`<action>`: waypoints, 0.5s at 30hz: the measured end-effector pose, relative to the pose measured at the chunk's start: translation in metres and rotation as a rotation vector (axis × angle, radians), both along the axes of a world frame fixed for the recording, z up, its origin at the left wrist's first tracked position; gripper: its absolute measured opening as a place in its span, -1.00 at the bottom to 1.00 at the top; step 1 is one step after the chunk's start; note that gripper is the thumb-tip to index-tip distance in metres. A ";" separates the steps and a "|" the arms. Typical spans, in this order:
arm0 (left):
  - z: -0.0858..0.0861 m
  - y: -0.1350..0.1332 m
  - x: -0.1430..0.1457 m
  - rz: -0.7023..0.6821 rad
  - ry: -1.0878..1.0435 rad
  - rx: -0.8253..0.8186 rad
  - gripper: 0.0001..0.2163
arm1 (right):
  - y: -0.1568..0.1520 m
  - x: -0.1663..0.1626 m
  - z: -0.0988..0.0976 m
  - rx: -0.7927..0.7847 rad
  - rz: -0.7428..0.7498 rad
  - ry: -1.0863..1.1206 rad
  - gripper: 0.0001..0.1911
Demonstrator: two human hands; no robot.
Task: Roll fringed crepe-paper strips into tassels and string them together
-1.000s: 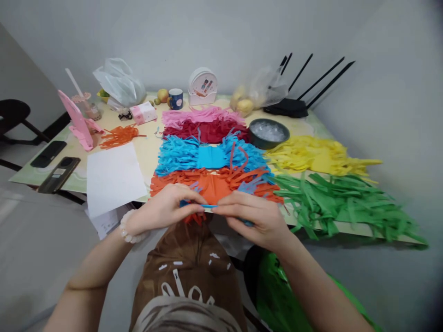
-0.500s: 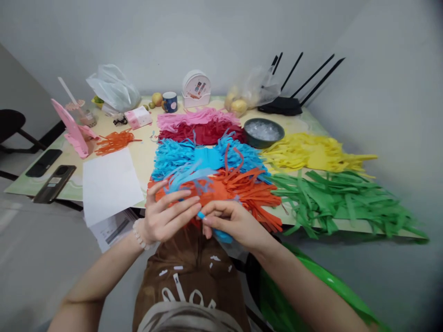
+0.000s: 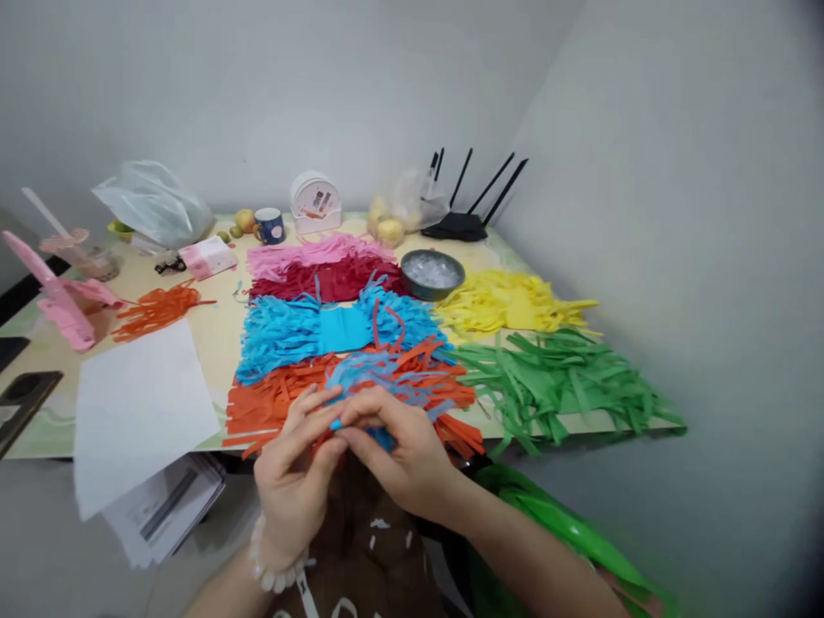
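Note:
A blue tissue-paper tassel is between my hands, its loose strips spreading over the table's front edge. My right hand pinches its narrow twisted middle between thumb and fingertips. Closed round the same spot from the other side is my left hand, with a bead bracelet at its wrist. Only a small bright-blue bit shows between the fingertips. Just beyond lies orange fringed paper, partly covered by the tassel. Behind it is a blue fringed sheet with an uncut middle band.
Red, pink, yellow and green fringed paper lie around. A grey bowl stands near a black router. At left are white paper, orange strips and a phone. A mug stands behind.
My left hand has gone from outstretched fingers to a pinch at the tassel's middle. The tassel's strips now fan out to the right, over the orange paper. The view has turned rightward.

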State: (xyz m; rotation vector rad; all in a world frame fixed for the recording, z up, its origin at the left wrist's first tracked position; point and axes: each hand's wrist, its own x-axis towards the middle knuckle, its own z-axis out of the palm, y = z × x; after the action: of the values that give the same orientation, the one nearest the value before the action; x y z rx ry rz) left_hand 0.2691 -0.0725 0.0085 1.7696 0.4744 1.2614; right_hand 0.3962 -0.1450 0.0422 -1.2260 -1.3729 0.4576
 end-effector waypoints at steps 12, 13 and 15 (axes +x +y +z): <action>0.013 0.003 -0.009 -0.391 0.049 -0.479 -0.76 | 0.138 0.279 -0.025 -0.696 -0.704 -0.585 -0.75; 0.007 0.001 -0.007 -0.430 0.104 -0.518 -0.74 | 0.151 0.293 -0.034 -0.746 -0.670 -0.604 -0.79; -0.005 0.000 -0.003 -0.440 0.168 -0.582 -0.70 | 0.169 0.307 -0.052 -0.830 -0.607 -0.644 -0.80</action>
State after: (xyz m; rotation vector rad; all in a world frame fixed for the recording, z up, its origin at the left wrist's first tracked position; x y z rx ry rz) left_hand 0.2660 -0.0723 0.0031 1.3791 0.4561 0.5887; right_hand 0.7034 0.0241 -0.0096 -2.5428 -1.2435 0.1869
